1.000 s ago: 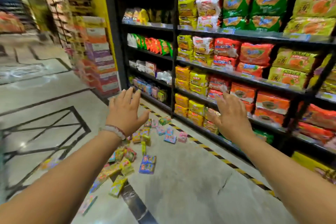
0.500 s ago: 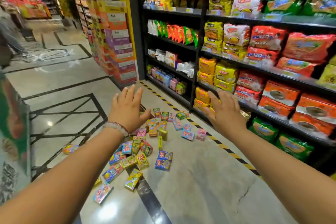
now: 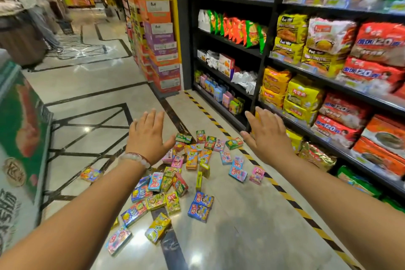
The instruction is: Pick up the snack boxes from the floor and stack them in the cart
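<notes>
Since half a second ago: view advanced toward the spill, snack boxes now larger and nearer frame centre; both hands unchanged in posture, held out ahead.

At 9 o'clock: green printed panel at the frame edge, partly cut off. At 10 to 11 o'clock: blurred figure in the far aisle, detail unreadable. At 8 o'clock on the polished floor: one stray box, apart from the main group.

Left of centre: left hand, palm down, fingers straight and slightly spread, holding nothing; beaded bracelet at the wrist. Hovering above the near-left edge of the spill; contact with any box not evident.

Centre to 6 o'clock: snack boxes scattered flat and tilted on the floor, some overlapping, one yellow box on edge. None lifted. Cart not identifiable.

At 12 o'clock: tall stack of orange and purple cartons.

Right of centre: right hand, fingers extended, empty, above the yellow-and-black floor tape.

At 1 to 4 o'clock: dark shelving stocked with noodle packs and small cartons.
</notes>
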